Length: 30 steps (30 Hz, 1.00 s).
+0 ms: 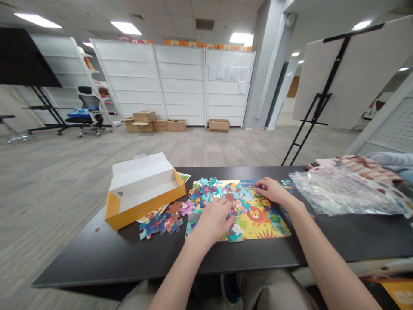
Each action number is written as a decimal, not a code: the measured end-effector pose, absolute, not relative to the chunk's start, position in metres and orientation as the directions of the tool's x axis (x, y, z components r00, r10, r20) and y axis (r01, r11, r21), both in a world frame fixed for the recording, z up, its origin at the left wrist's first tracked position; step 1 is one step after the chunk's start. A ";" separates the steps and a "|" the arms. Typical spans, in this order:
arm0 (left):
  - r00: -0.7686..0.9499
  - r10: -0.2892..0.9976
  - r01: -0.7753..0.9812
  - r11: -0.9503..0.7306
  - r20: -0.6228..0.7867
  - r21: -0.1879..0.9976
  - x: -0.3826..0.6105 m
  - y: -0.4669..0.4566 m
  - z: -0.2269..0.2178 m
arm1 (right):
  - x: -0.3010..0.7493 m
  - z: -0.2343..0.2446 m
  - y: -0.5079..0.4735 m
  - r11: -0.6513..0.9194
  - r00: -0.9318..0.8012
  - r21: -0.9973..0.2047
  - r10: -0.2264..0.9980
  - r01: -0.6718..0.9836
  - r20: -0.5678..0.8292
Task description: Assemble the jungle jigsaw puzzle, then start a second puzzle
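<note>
Both your hands work over the jigsaw puzzle (258,217) on the table (258,258).
Your left hand (214,217) curls loosely over its 9 o'clock side; your right hand (271,189) narrows its fingers at the 1 o'clock edge; whether either grips a piece, I cannot tell. From the puzzle, the yellow box (148,208) lies at 10 o'clock, the clear plastic bag (342,196) at 3.

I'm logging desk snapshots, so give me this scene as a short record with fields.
Surface: black tabletop
Centre: jigsaw puzzle showing a lion
Left hand: over the puzzle's middle, fingers bent; grip unclear
Right hand: at the puzzle's far right, fingers bent; grip unclear
Left side: open yellow box, white inside; loose puzzle pieces beside it
Right side: clear plastic bag, striped cloth
Background: cardboard boxes, office chair
</note>
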<state>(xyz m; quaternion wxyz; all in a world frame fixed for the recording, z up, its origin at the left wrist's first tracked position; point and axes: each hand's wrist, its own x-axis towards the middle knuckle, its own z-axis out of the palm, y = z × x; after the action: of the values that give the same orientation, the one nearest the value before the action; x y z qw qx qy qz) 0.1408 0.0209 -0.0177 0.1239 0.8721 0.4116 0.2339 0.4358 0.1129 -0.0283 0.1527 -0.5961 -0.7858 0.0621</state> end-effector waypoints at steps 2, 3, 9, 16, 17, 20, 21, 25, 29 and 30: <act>0.563 0.776 0.676 -0.630 0.283 0.382 0.144 0.021 -0.017 | 0.436 -0.029 0.113 0.282 -0.244 -0.276 0.956 0.919 0.162; 0.570 0.776 0.683 -0.630 0.270 0.370 0.144 0.021 -0.017 | 0.436 -0.029 0.112 0.281 -0.245 -0.273 0.956 0.920 0.159; 0.557 0.800 0.722 -0.599 0.222 0.347 0.140 0.028 -0.019 | 0.435 -0.028 0.111 0.283 -0.246 -0.252 0.955 0.926 0.167; 0.542 0.811 0.688 -0.578 0.219 0.438 0.131 0.032 -0.024 | 0.433 -0.025 0.110 0.281 -0.248 -0.250 0.956 0.927 0.156; 0.539 0.814 0.687 -0.574 0.218 0.445 0.131 0.032 -0.024 | 0.433 -0.025 0.109 0.279 -0.245 -0.251 0.957 0.927 0.156; 0.540 0.815 0.684 -0.570 0.209 0.455 0.131 0.032 -0.024 | 0.434 -0.027 0.109 0.277 -0.242 -0.260 0.957 0.925 0.161; 0.542 0.813 0.681 -0.572 0.211 0.456 0.132 0.032 -0.024 | 0.434 -0.028 0.110 0.279 -0.242 -0.265 0.956 0.923 0.165; 0.561 0.786 0.621 -0.606 0.258 0.496 0.135 0.030 -0.018 | 0.433 -0.027 0.110 0.282 -0.210 -0.325 0.948 0.903 0.239; 0.573 0.761 0.559 -0.635 0.305 0.534 0.143 0.024 -0.014 | 0.423 -0.014 0.103 0.296 -0.232 -0.596 0.955 0.747 0.183; 0.574 0.756 0.557 -0.642 0.315 0.527 0.145 0.023 -0.013 | 0.419 -0.010 0.100 0.284 -0.284 -0.680 0.952 0.676 0.115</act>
<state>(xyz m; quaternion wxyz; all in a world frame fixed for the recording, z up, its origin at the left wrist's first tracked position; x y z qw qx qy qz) 0.1452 0.0225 -0.0134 0.1886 0.8669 0.3785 0.2638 0.4194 0.0996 -0.0095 0.2626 -0.5378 -0.7569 0.2625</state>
